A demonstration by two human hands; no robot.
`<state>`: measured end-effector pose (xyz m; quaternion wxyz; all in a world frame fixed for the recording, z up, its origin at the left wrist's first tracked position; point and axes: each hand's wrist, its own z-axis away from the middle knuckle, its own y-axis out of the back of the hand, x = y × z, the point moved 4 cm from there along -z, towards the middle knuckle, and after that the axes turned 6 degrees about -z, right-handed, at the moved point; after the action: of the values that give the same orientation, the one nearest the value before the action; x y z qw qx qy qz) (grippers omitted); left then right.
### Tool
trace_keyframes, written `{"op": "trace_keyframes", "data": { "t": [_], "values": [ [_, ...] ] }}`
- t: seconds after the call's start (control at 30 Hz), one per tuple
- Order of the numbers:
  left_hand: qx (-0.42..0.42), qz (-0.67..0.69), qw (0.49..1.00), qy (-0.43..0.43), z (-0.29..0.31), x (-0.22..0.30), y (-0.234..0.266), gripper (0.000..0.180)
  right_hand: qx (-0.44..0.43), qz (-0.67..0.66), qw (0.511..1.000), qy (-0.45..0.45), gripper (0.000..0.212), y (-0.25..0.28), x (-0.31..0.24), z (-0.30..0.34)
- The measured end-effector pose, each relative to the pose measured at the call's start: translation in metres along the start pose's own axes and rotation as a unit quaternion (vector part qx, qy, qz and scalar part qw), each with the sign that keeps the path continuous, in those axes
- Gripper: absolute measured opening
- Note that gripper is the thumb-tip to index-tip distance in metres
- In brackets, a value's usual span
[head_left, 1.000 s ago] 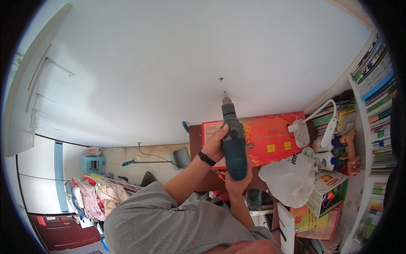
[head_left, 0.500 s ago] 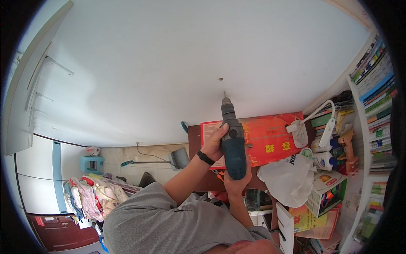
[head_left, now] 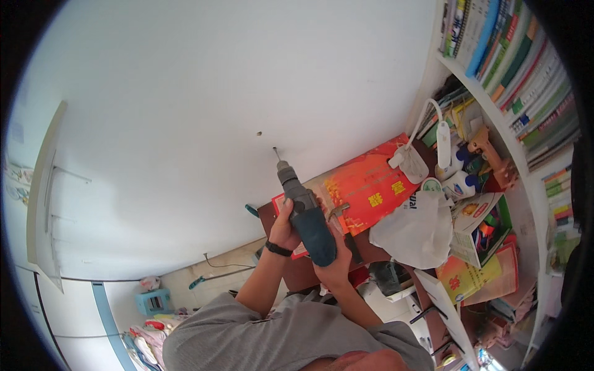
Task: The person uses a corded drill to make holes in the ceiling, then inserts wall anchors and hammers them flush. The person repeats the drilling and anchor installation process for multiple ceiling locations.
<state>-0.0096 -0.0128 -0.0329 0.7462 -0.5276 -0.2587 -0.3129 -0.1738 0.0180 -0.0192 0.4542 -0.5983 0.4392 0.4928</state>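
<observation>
A dark blue-grey power drill [head_left: 307, 217] points up at the white wall [head_left: 216, 93]. Its thin bit ends just below and right of a small dark hole [head_left: 258, 133] in the wall, not inside it. My left hand [head_left: 284, 230], with a black band at the wrist, wraps the left side of the drill body. My right hand [head_left: 336, 267] grips the drill's handle from below. Both forearms rise from my grey sleeves at the bottom of the view.
A red-and-orange box [head_left: 365, 185] lies on a dark wooden cabinet [head_left: 297, 272] behind the drill. To the right are a white plastic bag [head_left: 416, 232], a white lamp [head_left: 440, 142], bottles and a bookshelf [head_left: 520, 68]. A white shelf [head_left: 44, 191] hangs far left.
The view has swung and tilted, so the shelves now fill the right side. The drill leans more to the left, its bit tip offset from the hole. Both hands keep their grip.
</observation>
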Motion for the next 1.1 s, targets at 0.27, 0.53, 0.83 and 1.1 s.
{"op": "trace_keyframes", "data": {
  "t": [0.27, 0.53, 0.83, 1.1],
  "values": [
    [-0.058, 0.024, 0.996, 0.062, 0.047, -0.025, -0.017, 0.072, 0.006, -0.032, 0.999, -0.020, 0.073, 0.024, -0.023, 0.048],
    [-0.115, 0.098, 0.977, 0.151, 0.087, -0.044, -0.066, 0.059, 0.088, 0.045, 0.995, -0.032, 0.069, 0.049, -0.038, 0.113],
    [-0.199, 0.051, 0.958, 0.199, 0.104, -0.039, -0.082, 0.057, 0.162, -0.025, 0.984, -0.071, 0.069, 0.042, -0.058, 0.152],
    [-0.166, 0.096, 0.968, 0.159, 0.064, -0.079, -0.136, 0.062, 0.087, -0.048, 0.992, -0.075, 0.075, 0.125, -0.024, 0.112]
  ]
}}
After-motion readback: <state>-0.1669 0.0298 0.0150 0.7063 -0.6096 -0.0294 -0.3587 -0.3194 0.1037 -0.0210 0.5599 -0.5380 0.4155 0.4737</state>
